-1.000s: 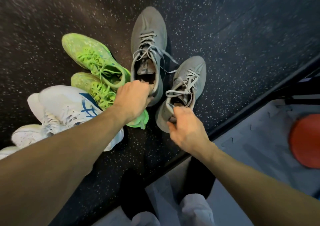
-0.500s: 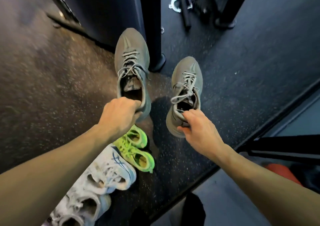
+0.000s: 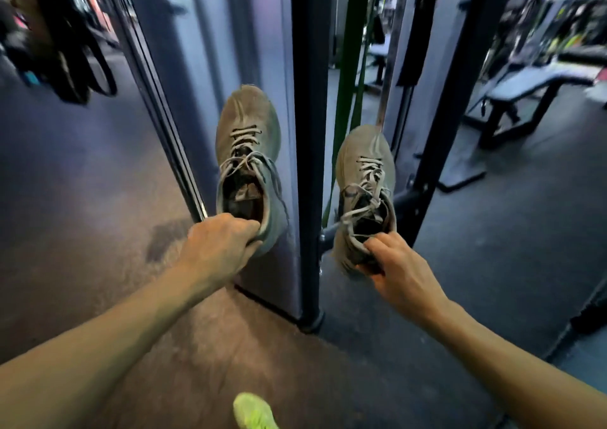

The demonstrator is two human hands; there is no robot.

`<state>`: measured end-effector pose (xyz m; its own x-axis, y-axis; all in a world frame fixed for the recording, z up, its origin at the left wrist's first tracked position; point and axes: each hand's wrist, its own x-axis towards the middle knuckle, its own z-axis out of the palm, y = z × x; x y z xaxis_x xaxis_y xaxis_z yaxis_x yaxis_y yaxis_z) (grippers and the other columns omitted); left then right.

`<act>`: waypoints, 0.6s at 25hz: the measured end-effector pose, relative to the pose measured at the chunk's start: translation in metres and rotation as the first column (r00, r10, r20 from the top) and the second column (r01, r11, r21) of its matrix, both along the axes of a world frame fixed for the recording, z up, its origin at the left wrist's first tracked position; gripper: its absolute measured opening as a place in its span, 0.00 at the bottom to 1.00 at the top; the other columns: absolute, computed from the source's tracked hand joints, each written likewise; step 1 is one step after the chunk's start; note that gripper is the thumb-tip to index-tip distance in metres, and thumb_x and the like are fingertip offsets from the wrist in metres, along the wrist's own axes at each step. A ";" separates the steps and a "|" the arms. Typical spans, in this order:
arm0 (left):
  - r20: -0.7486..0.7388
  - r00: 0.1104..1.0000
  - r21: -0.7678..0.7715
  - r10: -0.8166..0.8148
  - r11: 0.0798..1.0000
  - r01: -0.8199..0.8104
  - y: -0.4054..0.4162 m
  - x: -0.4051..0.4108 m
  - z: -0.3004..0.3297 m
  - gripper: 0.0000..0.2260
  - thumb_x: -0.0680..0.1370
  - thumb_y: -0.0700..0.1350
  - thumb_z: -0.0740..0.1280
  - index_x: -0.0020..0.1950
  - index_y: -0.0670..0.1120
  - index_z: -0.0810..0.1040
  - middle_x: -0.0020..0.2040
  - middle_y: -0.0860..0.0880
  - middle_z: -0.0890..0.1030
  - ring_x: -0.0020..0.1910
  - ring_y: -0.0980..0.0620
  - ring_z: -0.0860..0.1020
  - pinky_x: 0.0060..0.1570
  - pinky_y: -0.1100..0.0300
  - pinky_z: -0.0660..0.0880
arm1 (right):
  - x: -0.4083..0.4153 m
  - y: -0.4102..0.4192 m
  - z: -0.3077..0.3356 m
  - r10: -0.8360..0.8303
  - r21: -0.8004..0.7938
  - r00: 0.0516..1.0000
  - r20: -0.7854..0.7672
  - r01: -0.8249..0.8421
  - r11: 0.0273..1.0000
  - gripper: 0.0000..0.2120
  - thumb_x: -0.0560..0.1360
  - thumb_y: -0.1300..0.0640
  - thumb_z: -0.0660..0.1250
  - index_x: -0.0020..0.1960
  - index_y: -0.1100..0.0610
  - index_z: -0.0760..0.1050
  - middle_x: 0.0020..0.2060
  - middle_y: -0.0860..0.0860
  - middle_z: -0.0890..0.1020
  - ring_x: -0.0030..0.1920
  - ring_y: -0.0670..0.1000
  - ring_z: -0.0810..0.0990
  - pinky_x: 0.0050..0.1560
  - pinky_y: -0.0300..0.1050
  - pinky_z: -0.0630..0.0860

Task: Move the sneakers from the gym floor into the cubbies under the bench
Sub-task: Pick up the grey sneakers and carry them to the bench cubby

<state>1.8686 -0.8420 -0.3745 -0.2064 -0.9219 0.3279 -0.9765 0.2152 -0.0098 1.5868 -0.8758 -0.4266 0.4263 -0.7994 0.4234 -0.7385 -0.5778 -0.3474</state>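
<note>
My left hand grips the heel collar of one grey sneaker and my right hand pinches the heel collar of the other grey sneaker, both held in the air, toes pointing away, in front of a dark upright post. Against half a second ago, the view has lifted: a weight bench now shows at right. The white pair has left view, and only a green sneaker toe remains on the floor.

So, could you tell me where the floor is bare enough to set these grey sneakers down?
Bare floor lies left of the mirror panel, and more right of the black post. The rack base and bench crowd the far right.
</note>
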 end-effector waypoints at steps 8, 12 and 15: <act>0.033 0.999 -0.294 -0.022 0.955 0.030 0.062 0.003 0.248 0.07 0.74 0.49 0.67 0.40 0.46 0.75 0.38 0.43 0.80 0.39 0.39 0.78 0.35 0.53 0.69 | 0.001 0.049 0.250 -0.019 -0.288 0.999 0.035 0.028 0.957 0.07 0.70 0.64 0.69 0.45 0.58 0.73 0.43 0.52 0.76 0.47 0.54 0.73 0.36 0.55 0.76; 0.042 0.999 -0.327 -0.028 0.944 0.040 0.113 -0.004 0.312 0.08 0.76 0.51 0.65 0.41 0.48 0.74 0.39 0.45 0.79 0.40 0.42 0.78 0.34 0.57 0.63 | -0.007 0.093 0.319 -0.007 -0.375 0.998 0.067 0.032 0.926 0.06 0.71 0.61 0.69 0.46 0.57 0.73 0.45 0.51 0.76 0.50 0.53 0.73 0.40 0.50 0.75; 0.048 0.999 -0.344 0.015 0.939 0.003 0.154 -0.014 0.334 0.08 0.77 0.52 0.64 0.43 0.48 0.75 0.41 0.45 0.80 0.42 0.42 0.78 0.35 0.56 0.66 | -0.018 0.126 0.349 -0.003 -0.422 0.998 0.065 0.030 0.906 0.09 0.70 0.60 0.71 0.47 0.57 0.74 0.46 0.51 0.77 0.51 0.54 0.74 0.42 0.52 0.78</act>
